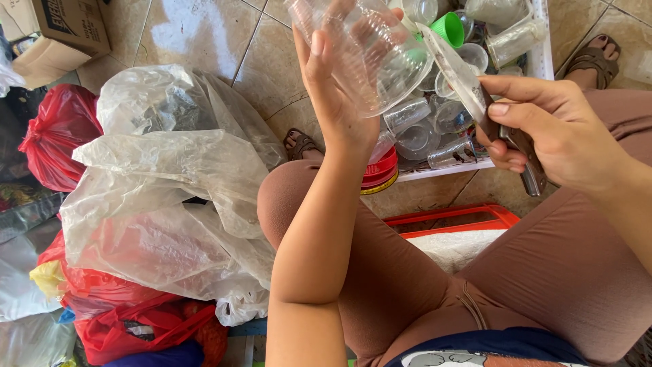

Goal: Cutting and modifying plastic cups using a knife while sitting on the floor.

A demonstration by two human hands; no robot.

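Note:
My left hand is raised and grips a clear plastic bottle with a green cap. My right hand holds a knife by its dark handle. The knife's blade lies against the bottle's side near the cap end. Both hands are over a white crate on the tiled floor, filled with several clear plastic cups and bottles. I sit with my knees apart in brown trousers.
Large clear plastic bags lie heaped to my left over red bags. A cardboard box stands at the top left. A red tray lies between my legs. Red lids sit beside the crate.

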